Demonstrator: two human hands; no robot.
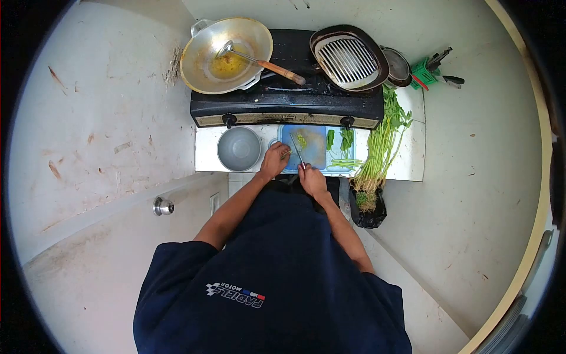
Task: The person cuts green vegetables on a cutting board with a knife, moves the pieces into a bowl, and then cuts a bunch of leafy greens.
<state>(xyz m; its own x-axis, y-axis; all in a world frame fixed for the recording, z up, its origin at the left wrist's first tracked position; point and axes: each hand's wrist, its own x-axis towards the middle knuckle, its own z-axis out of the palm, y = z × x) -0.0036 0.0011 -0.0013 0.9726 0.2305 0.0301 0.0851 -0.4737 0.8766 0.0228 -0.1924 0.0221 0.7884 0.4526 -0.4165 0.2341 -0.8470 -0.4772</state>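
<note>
One stove (289,107): it stands on the far side; whether a burner is lit, I cannot tell.
Wok (197,65): far left on the stove, with yellow liquid (227,69) in it. The ladle (286,72) has its handle beyond the right rim; an arm reaching there could strike it and cause a splash.
Green bundle (386,133): at the right, its roots hanging past the near edge of the counter (408,168), by a black bag (377,219). Their weight could perhaps pull it down.
Grill pan (349,62): far right on the stove, tilted in look; a knock could move it.
Cutting board (318,156): near middle, carrying loose leaves (346,138) and cut stems (346,163) on its right side. If it is wet, it could slide under pressure.
Gray bowl (239,149): left of the board; the left elbow could push it.
Left hand (275,160): at the board's left edge, fingers bent; what they grip, I cannot tell. They are close to the blade, so a slip could cut them.
Right hand (312,179): fingers closed around the handle of the knife (296,150).
Chopped pieces (301,140): on the board, just right of the blade; a quick stroke could scatter them.
</note>
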